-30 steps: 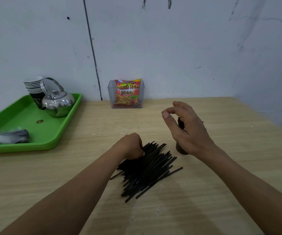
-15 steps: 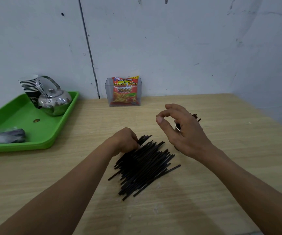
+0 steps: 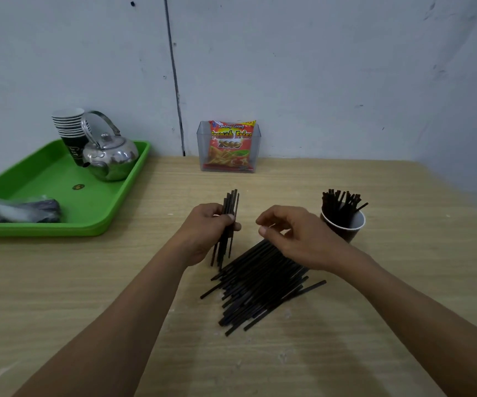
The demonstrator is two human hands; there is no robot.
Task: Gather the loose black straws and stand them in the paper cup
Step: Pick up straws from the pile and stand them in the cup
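A heap of loose black straws lies on the wooden table in front of me. My left hand grips a small upright bunch of straws, lifted just left of the heap. My right hand hovers over the heap's far end with loosely curled fingers and holds nothing. The dark paper cup stands to the right of that hand, and several straws stick up out of it.
A green tray at the left carries a steel kettle, a stack of paper cups and a plastic-wrapped bundle. A clear holder with a snack packet stands against the back wall. The table's right edge runs near the wall.
My left hand has lifted a bunch of straws upright out of the heap. My right hand has moved left, away from the cup, which now shows fully.
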